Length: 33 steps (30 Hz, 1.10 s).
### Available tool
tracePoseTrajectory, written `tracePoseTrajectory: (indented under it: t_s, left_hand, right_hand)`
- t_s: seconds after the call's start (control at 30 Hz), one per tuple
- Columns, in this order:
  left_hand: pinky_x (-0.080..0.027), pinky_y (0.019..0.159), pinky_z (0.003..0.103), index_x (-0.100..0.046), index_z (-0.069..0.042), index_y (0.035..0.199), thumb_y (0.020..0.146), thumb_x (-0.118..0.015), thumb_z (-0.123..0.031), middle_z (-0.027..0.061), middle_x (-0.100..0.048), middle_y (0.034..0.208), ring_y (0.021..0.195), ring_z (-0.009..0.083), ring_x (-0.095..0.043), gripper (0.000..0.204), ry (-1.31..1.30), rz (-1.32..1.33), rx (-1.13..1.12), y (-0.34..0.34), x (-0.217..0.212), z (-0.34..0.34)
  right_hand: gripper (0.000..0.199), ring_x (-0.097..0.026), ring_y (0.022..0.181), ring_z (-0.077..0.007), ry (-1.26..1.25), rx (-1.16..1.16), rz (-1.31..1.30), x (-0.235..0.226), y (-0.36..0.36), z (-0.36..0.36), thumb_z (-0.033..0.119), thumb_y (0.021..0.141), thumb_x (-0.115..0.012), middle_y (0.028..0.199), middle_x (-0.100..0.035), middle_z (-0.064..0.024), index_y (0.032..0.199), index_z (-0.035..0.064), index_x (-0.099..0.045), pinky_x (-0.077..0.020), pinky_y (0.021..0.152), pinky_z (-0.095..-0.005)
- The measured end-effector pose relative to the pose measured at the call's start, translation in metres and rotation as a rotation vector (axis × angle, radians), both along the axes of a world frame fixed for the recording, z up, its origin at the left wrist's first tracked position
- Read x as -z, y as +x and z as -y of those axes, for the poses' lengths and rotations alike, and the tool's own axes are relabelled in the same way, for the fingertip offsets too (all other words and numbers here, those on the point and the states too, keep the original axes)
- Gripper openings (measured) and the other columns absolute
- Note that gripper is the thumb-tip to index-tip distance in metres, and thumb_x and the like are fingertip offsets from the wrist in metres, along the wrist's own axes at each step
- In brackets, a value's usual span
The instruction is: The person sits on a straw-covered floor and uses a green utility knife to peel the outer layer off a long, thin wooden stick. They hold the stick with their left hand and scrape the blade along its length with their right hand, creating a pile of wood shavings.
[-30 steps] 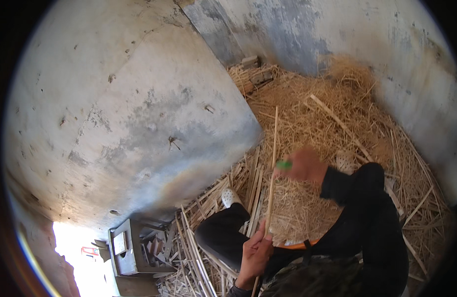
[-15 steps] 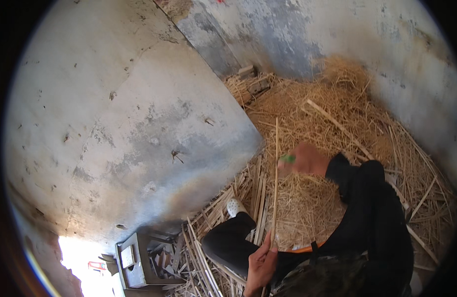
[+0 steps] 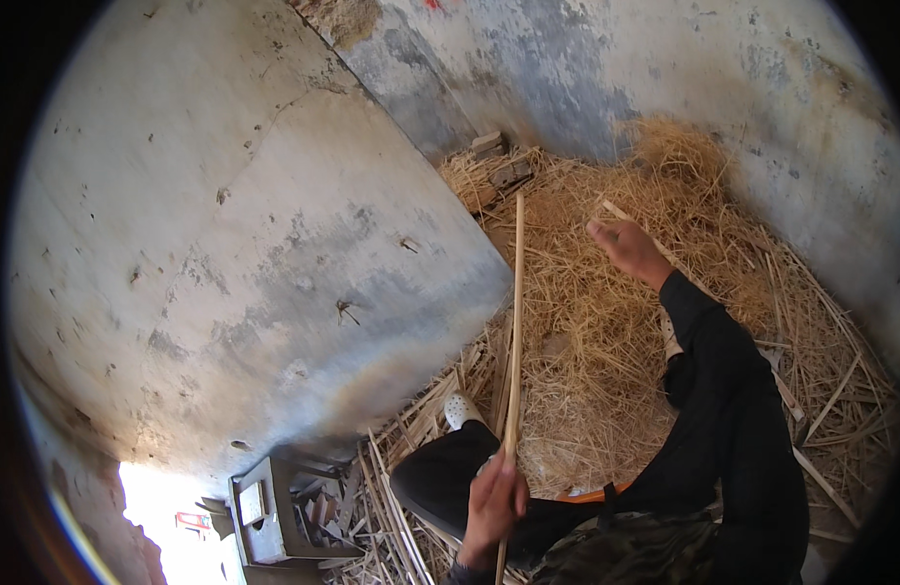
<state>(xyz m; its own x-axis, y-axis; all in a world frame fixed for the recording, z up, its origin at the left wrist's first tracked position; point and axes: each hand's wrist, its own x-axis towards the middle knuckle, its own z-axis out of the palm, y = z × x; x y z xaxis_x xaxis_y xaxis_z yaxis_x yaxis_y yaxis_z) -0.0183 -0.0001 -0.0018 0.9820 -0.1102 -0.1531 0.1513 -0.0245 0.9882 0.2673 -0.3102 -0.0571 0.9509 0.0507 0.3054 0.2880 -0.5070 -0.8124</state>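
Note:
A long, pale bamboo strip [image 3: 517, 322] stands lengthwise in front of me, its far end up near the bricks by the wall corner. My left hand [image 3: 493, 495] is closed around its lower part, and the near end pokes out below the fist. Farther off to the right, my right hand [image 3: 629, 252] is raised over the straw-like shavings, apart from the strip. Its fingers are curled closed; whatever they hold, if anything, is hidden. Just beyond that hand shows the end of another pale strip [image 3: 615, 210], which lies on the shavings.
Fine, curly shavings [image 3: 586, 390] cover the floor between my legs and heap against the far wall [image 3: 723, 88]. Loose strips [image 3: 396, 507] lie left and right. A large grey slab-like wall [image 3: 304, 253] fills the left. A wooden stool [image 3: 274, 507] stands lower left; bricks [image 3: 508, 171] sit in the corner.
My right hand has moved away from the strip, up and to the right. A green thing seen at its fingers before no longer shows. The strip has shifted left, with its broader side now showing.

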Motion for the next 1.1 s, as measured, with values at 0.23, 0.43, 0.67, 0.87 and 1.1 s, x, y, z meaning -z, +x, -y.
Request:
tracePoseTrajectory:
  t_s: [0.23,0.43,0.67,0.87,1.1]
  left_hand:
    - [-0.033,0.044,0.019,-0.053,-0.004,0.124,0.105,-0.032,-0.035,-0.0016,-0.051,0.053,0.043,0.004,-0.04,0.043,0.235,0.054,0.372,0.11,0.02,0.042]
    - [-0.037,0.047,0.018,-0.053,-0.004,0.124,0.104,-0.036,-0.035,0.0001,-0.055,0.061,0.048,0.004,-0.045,0.041,0.152,-0.032,0.42,0.124,0.047,0.066]
    - [-0.04,0.049,0.02,-0.046,0.001,0.134,0.104,-0.036,-0.029,0.0013,-0.054,0.064,0.05,0.0075,-0.047,0.044,0.081,-0.157,0.516,0.084,0.062,0.047]
    - [-0.033,0.044,0.02,-0.041,0.003,0.138,0.104,-0.035,-0.027,-0.0021,-0.045,0.054,0.042,0.0058,-0.038,0.046,-0.419,-0.291,0.391,0.08,0.068,0.043]
    - [-0.029,0.045,0.019,-0.046,0.0,0.138,0.102,-0.047,-0.025,-0.008,-0.036,0.054,0.044,0.0014,-0.032,0.043,0.018,0.029,0.094,0.076,0.065,0.035]
  right_hand:
    - [0.044,-0.027,0.043,-0.0043,0.688,-0.408,-0.036,-0.013,-0.049,-0.053,0.05,0.095,-0.052,0.054,-0.033,0.0062,0.075,0.0115,-0.052,-0.0242,0.04,-0.0237]
    - [0.034,-0.029,0.039,-0.0037,0.954,-0.194,-0.309,-0.02,-0.038,-0.024,0.038,0.098,-0.052,0.051,-0.035,0.0065,0.079,0.0101,-0.054,-0.0269,0.038,-0.0244]
    - [0.035,-0.029,0.042,-0.0054,1.137,-0.003,-0.172,-0.008,0.002,0.042,0.038,0.098,-0.053,0.054,-0.03,0.0054,0.08,0.0078,-0.054,-0.0292,0.04,-0.0247]
    - [0.04,-0.027,0.042,-0.0052,1.175,-0.071,-0.231,-0.009,-0.006,0.032,0.045,0.097,-0.052,0.054,-0.032,0.0049,0.083,0.0078,-0.054,-0.0307,0.04,-0.0257]
    - [0.069,-0.033,0.037,-0.0113,-0.101,0.041,0.131,-0.007,-0.033,-0.017,0.075,0.084,-0.044,0.044,-0.03,0.0037,0.053,0.0142,-0.046,-0.0232,0.037,-0.0323]
